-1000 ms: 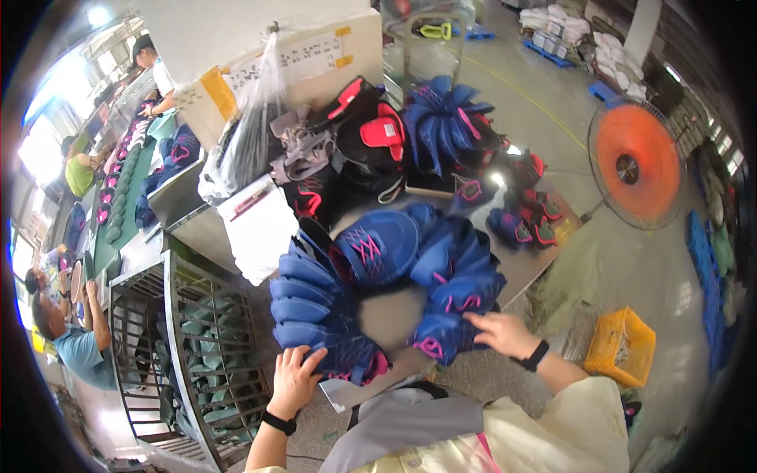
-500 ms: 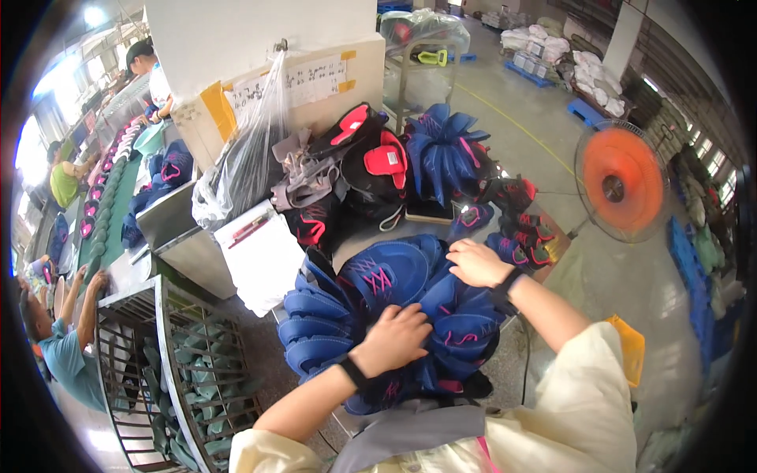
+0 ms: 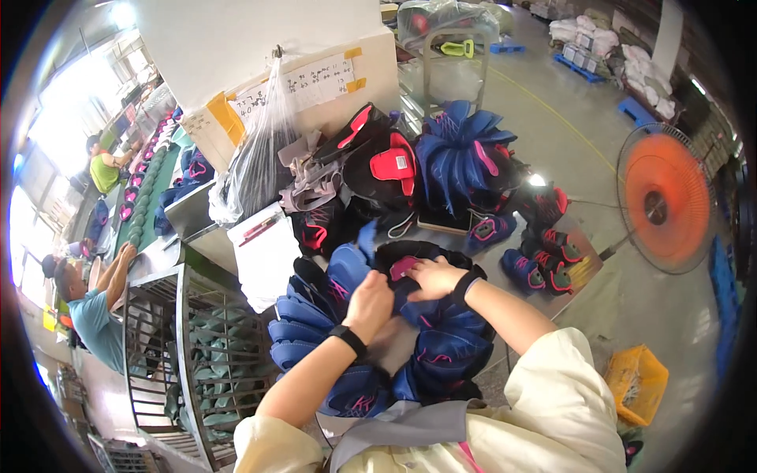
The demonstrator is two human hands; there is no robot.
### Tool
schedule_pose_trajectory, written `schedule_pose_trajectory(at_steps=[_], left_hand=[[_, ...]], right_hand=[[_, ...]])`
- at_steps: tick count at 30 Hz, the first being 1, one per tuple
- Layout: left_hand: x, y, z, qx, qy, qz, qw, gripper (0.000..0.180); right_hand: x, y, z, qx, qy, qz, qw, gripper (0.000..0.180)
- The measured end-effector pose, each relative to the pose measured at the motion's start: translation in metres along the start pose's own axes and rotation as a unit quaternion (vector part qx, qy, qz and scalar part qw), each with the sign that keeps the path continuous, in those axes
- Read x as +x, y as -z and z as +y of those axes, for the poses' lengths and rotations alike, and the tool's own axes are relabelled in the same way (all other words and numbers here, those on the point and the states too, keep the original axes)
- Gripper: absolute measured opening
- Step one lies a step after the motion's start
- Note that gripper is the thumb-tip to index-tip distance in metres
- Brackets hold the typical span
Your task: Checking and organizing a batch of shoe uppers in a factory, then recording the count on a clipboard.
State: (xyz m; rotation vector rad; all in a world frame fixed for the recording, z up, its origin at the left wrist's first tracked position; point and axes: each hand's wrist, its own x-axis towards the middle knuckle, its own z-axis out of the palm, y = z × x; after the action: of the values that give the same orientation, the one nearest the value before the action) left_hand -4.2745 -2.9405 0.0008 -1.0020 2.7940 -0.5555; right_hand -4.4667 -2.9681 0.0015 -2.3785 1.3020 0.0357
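A ring of blue shoe uppers [image 3: 300,322] with pink lacing lies on the table in front of me. My left hand [image 3: 371,303] is closed at the inner edge of the ring, gripping a blue shoe upper [image 3: 344,266] that tilts up beside it. My right hand [image 3: 436,278] lies with fingers stretched over a dark upper [image 3: 394,254] with a pink patch [image 3: 404,266], at the far side of the ring. The fingertips of my left hand are partly hidden. More blue uppers [image 3: 449,351] overlap at the near right.
A fanned stack of blue uppers [image 3: 457,162] and black-and-red shoes [image 3: 390,165] sit at the back. White paper [image 3: 268,264] lies left. A metal cage [image 3: 183,347] of green shoe forms stands beside the table, an orange fan [image 3: 658,197] at right. Co-workers [image 3: 102,315] work along a conveyor.
Both hands have moved: the left up and closed on an upper, the right leftward onto the dark upper. The middle of the ring has opened up. My view has shifted.
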Motion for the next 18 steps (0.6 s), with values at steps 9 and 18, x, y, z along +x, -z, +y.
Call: schedule_pose_trajectory(at_steps=[9, 18], left_hand=[[-0.109, 0.027, -0.057, -0.192, 0.162, 0.056, 0.966, 0.010], [-0.110, 0.028, -0.025, -0.173, 0.136, 0.059, 0.974, 0.017]], right_hand=[[-0.117, 0.001, -0.036, -0.134, 0.055, 0.165, 0.976, 0.044], [-0.128, -0.010, -0.081, -0.288, -0.018, 0.157, 0.944, 0.031]])
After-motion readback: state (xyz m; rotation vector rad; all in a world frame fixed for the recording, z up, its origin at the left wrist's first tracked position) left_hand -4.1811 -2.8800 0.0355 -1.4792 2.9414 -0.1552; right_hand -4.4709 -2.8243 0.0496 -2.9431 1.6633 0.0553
